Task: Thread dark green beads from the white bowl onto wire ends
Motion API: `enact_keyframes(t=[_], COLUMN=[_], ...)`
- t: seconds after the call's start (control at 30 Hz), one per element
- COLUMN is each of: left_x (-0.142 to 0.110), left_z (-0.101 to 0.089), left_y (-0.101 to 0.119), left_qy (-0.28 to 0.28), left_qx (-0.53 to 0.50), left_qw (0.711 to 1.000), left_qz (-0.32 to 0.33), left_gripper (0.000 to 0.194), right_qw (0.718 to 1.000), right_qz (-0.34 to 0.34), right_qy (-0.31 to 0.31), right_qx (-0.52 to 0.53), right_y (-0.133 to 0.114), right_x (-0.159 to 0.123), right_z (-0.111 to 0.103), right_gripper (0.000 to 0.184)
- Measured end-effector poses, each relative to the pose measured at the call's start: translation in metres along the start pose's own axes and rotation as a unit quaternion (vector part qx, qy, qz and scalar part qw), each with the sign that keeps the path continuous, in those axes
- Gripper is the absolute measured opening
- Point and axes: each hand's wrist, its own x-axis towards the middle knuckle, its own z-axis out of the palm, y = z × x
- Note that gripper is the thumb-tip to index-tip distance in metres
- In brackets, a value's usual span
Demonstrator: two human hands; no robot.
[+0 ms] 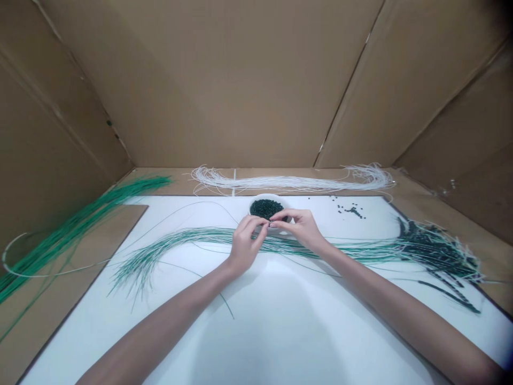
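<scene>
My left hand (247,241) and my right hand (298,225) meet fingertip to fingertip at the near rim of a white bowl (286,203). Dark green beads (266,208) fill the bowl. Both hands are closed in a pinch. A thin strand (199,202) arcs in from the left and runs to my left fingers. Between the fingertips shows a tiny dark speck, seemingly a bead, largely covered by the fingers. Beneath my wrists lies a long bundle of green and white strands (188,236), whose right end carries many dark beads (435,248).
Loose beads (355,212) lie scattered right of the bowl. White strands (288,183) stretch along the back edge, and green strands (84,224) lie at left. Cardboard walls (224,85) enclose the back and sides of the white board (264,321).
</scene>
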Motion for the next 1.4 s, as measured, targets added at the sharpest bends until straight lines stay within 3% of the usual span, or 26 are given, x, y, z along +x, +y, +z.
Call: enact_keyframes(t=[0.53,0.83,1.07,1.4], left_x=[-0.0003,-0.0007,-0.001,0.0], left_z=[0.0011,0.0008,0.0007,-0.0002], left_y=[-0.0015,-0.0021,-0.0023,0.0006], left_qy=[-0.001,-0.005,-0.003,0.007], left_qx=[0.001,0.009,0.013,0.019], left_qw=[1.0,1.0,0.999,0.999], left_qz=[-0.006,-0.026,-0.029,-0.032], left_gripper=[0.009,0.009,0.009,0.008], right_qw=[1.0,0.998,0.998,0.999], right_qz=[-0.004,-0.048,-0.018,0.025], right_qy=[-0.005,-0.021,-0.053,-0.033], right_qx=[0.018,-0.024,-0.007,0.025], right_y=[0.0006,-0.0012,-0.0024,-0.0016], right_x=[-0.0009,-0.0013,0.0009,0.0032], right_z=[-0.0003,-0.0006,-0.0046,-0.007], right_gripper=[0.01,0.009,0.012,0.015])
